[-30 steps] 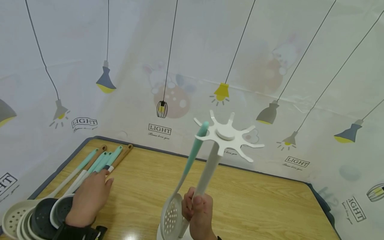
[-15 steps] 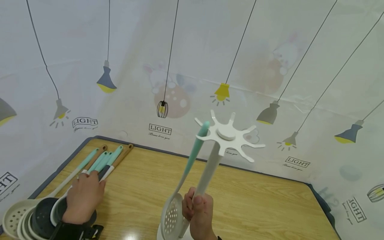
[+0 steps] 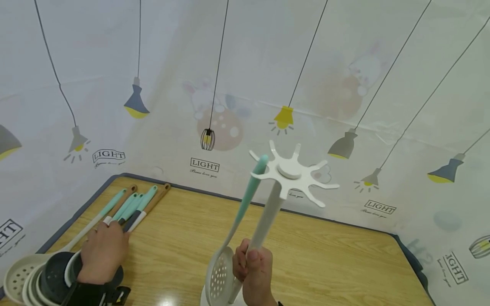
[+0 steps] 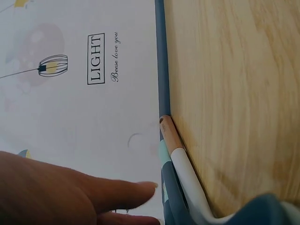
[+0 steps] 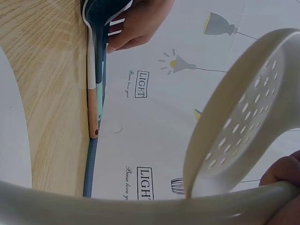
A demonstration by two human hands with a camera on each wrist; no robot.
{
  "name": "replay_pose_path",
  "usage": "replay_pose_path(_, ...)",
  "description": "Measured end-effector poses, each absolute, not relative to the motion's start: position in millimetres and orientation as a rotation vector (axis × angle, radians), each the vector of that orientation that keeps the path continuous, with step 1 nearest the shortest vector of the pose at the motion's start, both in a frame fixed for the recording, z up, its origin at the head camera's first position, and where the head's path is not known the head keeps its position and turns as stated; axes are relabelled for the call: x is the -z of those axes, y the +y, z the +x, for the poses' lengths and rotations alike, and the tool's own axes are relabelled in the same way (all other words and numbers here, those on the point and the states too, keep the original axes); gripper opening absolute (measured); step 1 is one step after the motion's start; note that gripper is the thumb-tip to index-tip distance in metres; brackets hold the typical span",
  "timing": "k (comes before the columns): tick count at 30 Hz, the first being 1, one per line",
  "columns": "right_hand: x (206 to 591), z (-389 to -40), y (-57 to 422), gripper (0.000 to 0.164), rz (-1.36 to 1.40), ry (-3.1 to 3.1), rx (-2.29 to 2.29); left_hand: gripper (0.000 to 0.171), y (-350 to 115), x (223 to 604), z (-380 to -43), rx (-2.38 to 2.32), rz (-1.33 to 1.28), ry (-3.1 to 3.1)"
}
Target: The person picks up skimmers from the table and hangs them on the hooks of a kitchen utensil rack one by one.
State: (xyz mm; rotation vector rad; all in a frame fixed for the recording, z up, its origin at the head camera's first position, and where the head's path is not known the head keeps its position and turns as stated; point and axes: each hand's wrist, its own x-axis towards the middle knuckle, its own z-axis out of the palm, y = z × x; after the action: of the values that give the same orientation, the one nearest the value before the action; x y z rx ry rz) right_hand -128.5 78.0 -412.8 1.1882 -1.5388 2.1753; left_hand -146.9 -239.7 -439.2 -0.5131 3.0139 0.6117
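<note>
In the head view, my right hand (image 3: 257,276) grips the grey pole of a utensil stand (image 3: 267,214) with a white hooked top. One skimmer (image 3: 219,274), with a mint handle, hangs from a hook. At the left lies a group of utensils with mint and wooden handles (image 3: 130,207). My left hand (image 3: 104,250) is over their shafts, fingertips at the handles. In the left wrist view, a finger (image 4: 126,193) reaches out straight beside a dark and a white shaft. The right wrist view shows the left hand (image 5: 145,23) behind a dark utensil head (image 5: 101,11).
Stacked white and dark utensil heads (image 3: 55,276) lie at the table's near left, beside a white skimmer (image 3: 19,276). The wooden table (image 3: 325,250) has a dark edge against a cloth backdrop (image 3: 172,42) printed with lamps. The stand's white base is partly visible.
My left hand has slid down and left along the shafts toward the utensil heads, uncovering more of the handles. The right hand, stand and hanging skimmer stay in place.
</note>
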Motion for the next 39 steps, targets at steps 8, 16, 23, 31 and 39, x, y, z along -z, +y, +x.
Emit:
replay_pose_path(8,414.7,-129.4,78.0,0.058,1.189,-1.531,-2.177,0.017,-233.6,439.9,-139.5,-0.549,-0.512,3.173)
replay_pose_path(16,413.9,-128.5,78.5,0.059,1.176,-1.549,-2.182,0.015,-231.1,442.6,-136.3,-0.564,-0.530,3.258)
replay_pose_path(23,413.3,-128.3,77.8,0.059,1.174,-1.545,-2.180,0.015,-237.4,441.3,-141.9,-0.528,-0.504,3.140)
replay_pose_path(31,413.0,-128.0,78.2,0.058,1.171,-1.556,-2.176,0.015,-239.6,442.5,-145.3,-0.467,-0.492,3.075)
replay_pose_path(39,414.8,-127.6,79.2,0.058,1.142,-1.581,-2.186,0.018,-234.7,444.3,-142.5,-0.445,-0.497,3.092)
